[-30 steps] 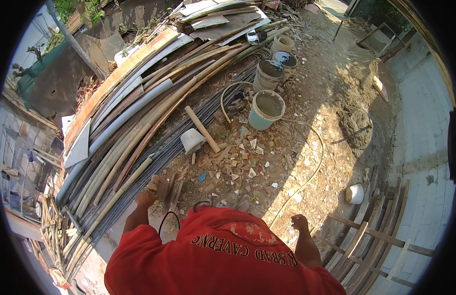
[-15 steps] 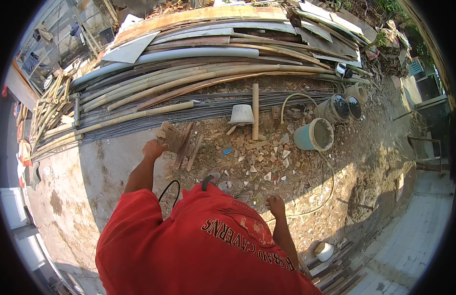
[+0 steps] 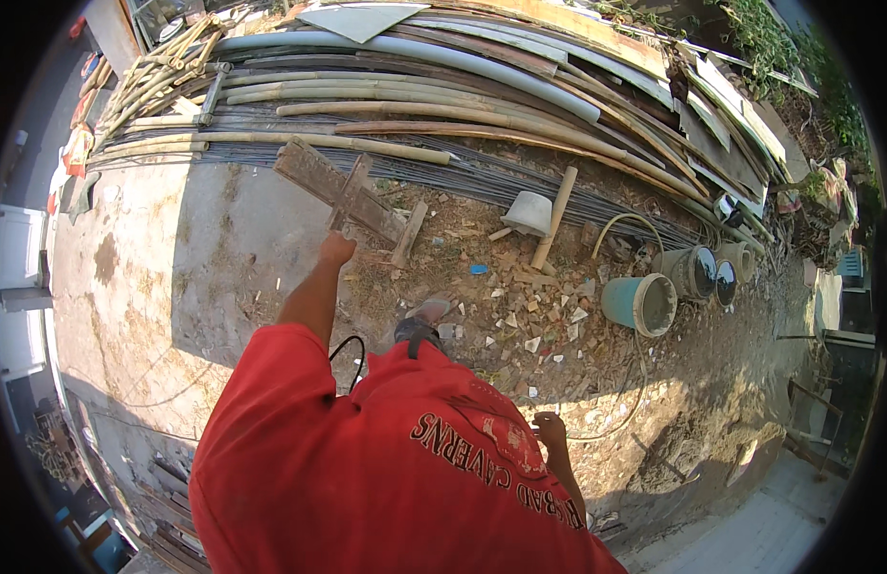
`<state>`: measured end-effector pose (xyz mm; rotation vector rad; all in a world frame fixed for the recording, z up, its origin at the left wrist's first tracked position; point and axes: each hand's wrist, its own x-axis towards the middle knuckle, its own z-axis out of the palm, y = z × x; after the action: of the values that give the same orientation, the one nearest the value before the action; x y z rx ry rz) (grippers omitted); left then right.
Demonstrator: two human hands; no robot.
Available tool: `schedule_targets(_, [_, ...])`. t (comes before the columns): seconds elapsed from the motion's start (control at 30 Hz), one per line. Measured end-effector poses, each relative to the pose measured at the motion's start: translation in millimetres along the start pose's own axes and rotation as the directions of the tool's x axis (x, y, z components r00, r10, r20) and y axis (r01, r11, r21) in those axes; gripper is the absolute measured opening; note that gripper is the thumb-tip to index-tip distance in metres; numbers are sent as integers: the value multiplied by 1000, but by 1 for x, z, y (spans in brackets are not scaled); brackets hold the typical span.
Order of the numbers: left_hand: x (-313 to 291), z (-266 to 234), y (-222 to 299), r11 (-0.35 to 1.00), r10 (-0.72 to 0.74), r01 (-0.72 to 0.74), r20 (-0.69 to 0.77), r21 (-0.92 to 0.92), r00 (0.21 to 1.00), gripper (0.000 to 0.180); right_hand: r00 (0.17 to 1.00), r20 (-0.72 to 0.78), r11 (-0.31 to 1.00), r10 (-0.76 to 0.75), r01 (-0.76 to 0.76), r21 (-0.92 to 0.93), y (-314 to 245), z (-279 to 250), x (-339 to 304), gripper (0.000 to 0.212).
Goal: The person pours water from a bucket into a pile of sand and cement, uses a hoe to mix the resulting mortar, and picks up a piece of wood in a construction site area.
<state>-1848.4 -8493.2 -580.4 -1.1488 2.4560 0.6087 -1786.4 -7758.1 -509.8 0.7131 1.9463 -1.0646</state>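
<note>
My left hand [image 3: 338, 249], its arm stretched forward, is closed on the near end of a crosspiece of a weathered wooden board with two crosspieces [image 3: 353, 196]. The board slants over the ground beside the bamboo poles. It is dirty brown, and one crosspiece sits near its right end. My right hand [image 3: 551, 429] hangs low beside my red shirt, fingers curled; whether anything is inside them is hidden. A shoe [image 3: 432, 311] shows on the rubble in front of me.
Bamboo poles [image 3: 367, 143], steel rods, a grey pipe [image 3: 463, 69] and planks lie stacked ahead. To the right stand a teal bucket [image 3: 623, 304] and other buckets [image 3: 687, 273]. An upturned whitish bucket [image 3: 528, 213] leans by a wooden post [image 3: 555, 218]. Broken tile pieces [image 3: 532, 344] litter the ground.
My view has turned left, so the scene sits farther right. The wooden board has swung so that more of its length and crosspieces shows, still in my left hand.
</note>
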Motion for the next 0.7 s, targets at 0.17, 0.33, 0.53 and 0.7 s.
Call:
schedule_targets(0.17, [-169, 142, 32, 949, 314, -234, 615, -210, 724, 63, 949, 119, 923, -293, 313, -223, 6, -44, 50, 22])
schedule_targets(0.33, [-291, 114, 49, 890, 327, -455, 724, -21, 608, 92, 941, 253, 909, -223, 294, -296, 7, 16, 47, 33])
schedule_targets(0.53, [-358, 114, -35, 971, 220, -235, 508, -34, 833, 97, 612, 754, 663, -241, 671, -332, 69, 143, 14, 50])
schedule_targets(0.7, [-380, 108, -96, 992, 67, -122, 621, 46, 781, 93, 390, 916, 680, -93, 697, -228, 62, 185, -12, 45])
